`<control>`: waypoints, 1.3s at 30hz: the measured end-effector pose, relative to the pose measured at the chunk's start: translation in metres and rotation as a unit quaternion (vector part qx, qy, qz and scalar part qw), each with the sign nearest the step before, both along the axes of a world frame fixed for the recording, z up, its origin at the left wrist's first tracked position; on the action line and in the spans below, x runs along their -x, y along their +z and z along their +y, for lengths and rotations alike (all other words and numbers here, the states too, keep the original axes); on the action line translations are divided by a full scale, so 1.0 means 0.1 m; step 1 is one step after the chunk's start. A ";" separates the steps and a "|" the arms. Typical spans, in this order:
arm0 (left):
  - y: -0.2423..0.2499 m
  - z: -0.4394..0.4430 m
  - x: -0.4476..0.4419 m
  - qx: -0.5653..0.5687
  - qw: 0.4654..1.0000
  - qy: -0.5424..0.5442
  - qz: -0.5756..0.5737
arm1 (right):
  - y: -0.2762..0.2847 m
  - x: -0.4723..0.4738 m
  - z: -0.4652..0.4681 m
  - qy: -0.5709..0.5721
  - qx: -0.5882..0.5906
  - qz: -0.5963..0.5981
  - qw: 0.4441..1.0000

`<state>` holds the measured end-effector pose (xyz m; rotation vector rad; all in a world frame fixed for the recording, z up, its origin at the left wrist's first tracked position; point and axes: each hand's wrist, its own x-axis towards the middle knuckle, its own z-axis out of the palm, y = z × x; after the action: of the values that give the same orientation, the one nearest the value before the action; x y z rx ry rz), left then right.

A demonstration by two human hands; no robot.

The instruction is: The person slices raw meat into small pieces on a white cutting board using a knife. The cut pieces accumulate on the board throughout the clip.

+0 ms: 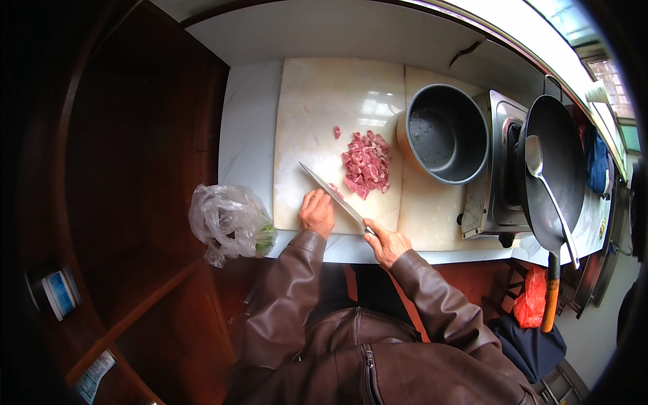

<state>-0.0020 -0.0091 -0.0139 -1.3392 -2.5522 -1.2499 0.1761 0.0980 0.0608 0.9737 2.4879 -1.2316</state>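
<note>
My right hand (389, 244) grips the handle of a kitchen knife (336, 196), whose long blade slants up and left over a pale stone-like slab (304, 109). Curled fingers of my left hand (317, 212) rest at the near side of the blade; whatever lies under them is hidden. Just beyond the blade, a small bit of raw meat (335, 190) shows. Farther up the slab lies a pile of cut raw pink meat (368, 163), with one loose piece (337, 132) to its upper left.
Right of the meat stands a dark-lined pot (445, 136), beside a gas stove (493, 202). A wok (557, 167) with a metal spatula (549, 192) sits there, its wooden handle jutting over the counter edge. A clear plastic bag (228, 220) with something green lies left. Wooden shelving (147, 288) borders the left.
</note>
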 end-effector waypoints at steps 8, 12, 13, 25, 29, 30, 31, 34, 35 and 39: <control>-0.05 0.02 -0.03 0.007 0.999 0.036 0.002 | 0.06 0.12 -0.14 0.001 -0.034 -0.025 0.999; -0.04 0.04 -0.06 -0.003 0.999 0.049 -0.017 | 0.13 -0.08 -0.20 -0.018 -0.043 0.011 0.999; -0.04 0.03 -0.06 0.000 0.999 0.047 -0.022 | 0.12 -0.07 -0.20 -0.024 -0.033 -0.013 0.999; -0.02 0.04 -0.09 -0.019 0.996 0.076 -0.036 | 0.14 -0.17 -0.13 -0.003 -0.015 -0.058 0.998; -0.03 0.02 -0.10 -0.009 0.996 0.078 -0.048 | 0.05 -0.19 -0.12 0.000 -0.023 -0.056 0.998; -0.04 0.02 -0.11 -0.013 0.996 0.075 -0.047 | 0.02 -0.16 -0.10 0.003 -0.029 -0.051 0.998; -0.04 0.01 -0.11 -0.019 0.997 0.069 -0.034 | -0.01 -0.14 -0.09 0.005 -0.037 -0.043 0.998; -0.04 0.00 -0.11 -0.019 0.997 0.072 -0.026 | -0.02 -0.13 -0.03 -0.002 -0.044 -0.035 0.998; -0.05 0.00 -0.11 -0.022 0.996 0.077 -0.032 | 0.00 -0.15 -0.02 -0.006 -0.029 -0.020 0.999; -0.05 0.03 -0.12 -0.024 0.994 0.095 -0.048 | 0.09 -0.26 0.01 -0.011 -0.008 -0.056 0.998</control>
<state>0.0103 -0.0058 -0.0185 -1.0217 -2.6198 -1.3596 0.2022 0.0987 0.0702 1.0465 2.4109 -1.1323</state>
